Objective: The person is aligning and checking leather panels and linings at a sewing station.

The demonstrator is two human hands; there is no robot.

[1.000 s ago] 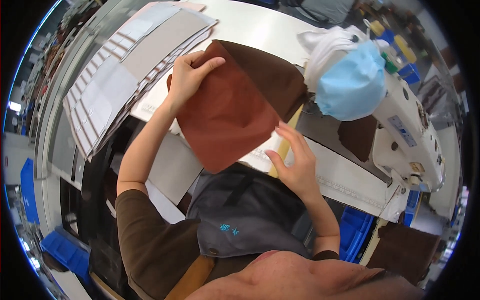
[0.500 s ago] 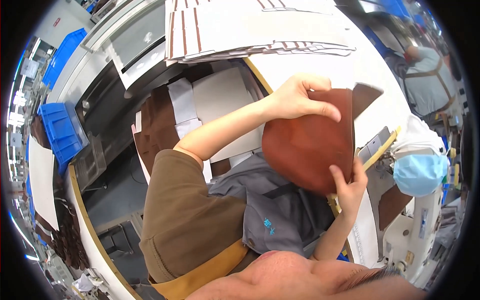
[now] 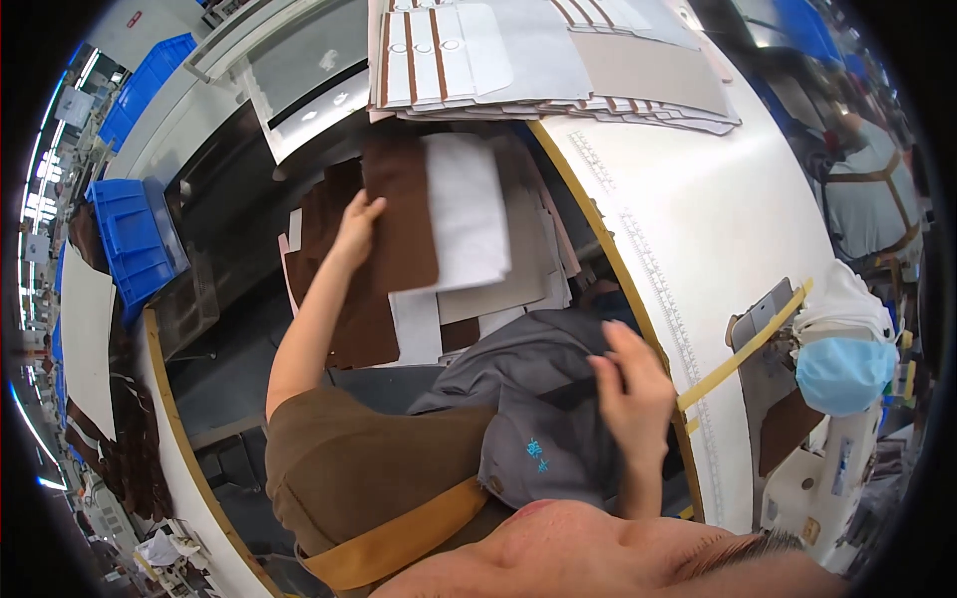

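Observation:
My left hand (image 3: 357, 229) grips the left edge of a dark brown panel with a white strip (image 3: 469, 214), its thumb lying on the brown part. The panel is slightly blurred and over a pile of brown, white and grey cut pieces (image 3: 364, 334) to the left of the worktable. My right hand (image 3: 638, 394) is in front of my grey apron (image 3: 543, 419), near the table's yellow edge. Its fingers are curved and apart, with nothing between them.
Stacked white and grey panels with brown strips (image 3: 558, 60) lie at the far end of the white worktable (image 3: 743, 189). A sewing machine (image 3: 822, 488) with a blue face mask (image 3: 845, 374) over it stands at right. Blue bins (image 3: 130, 244) are at left.
Both hands have left the tabletop. The reddish-brown piece they held there is no longer seen; my left hand has swung left with the brown and white panel. My right hand has let go.

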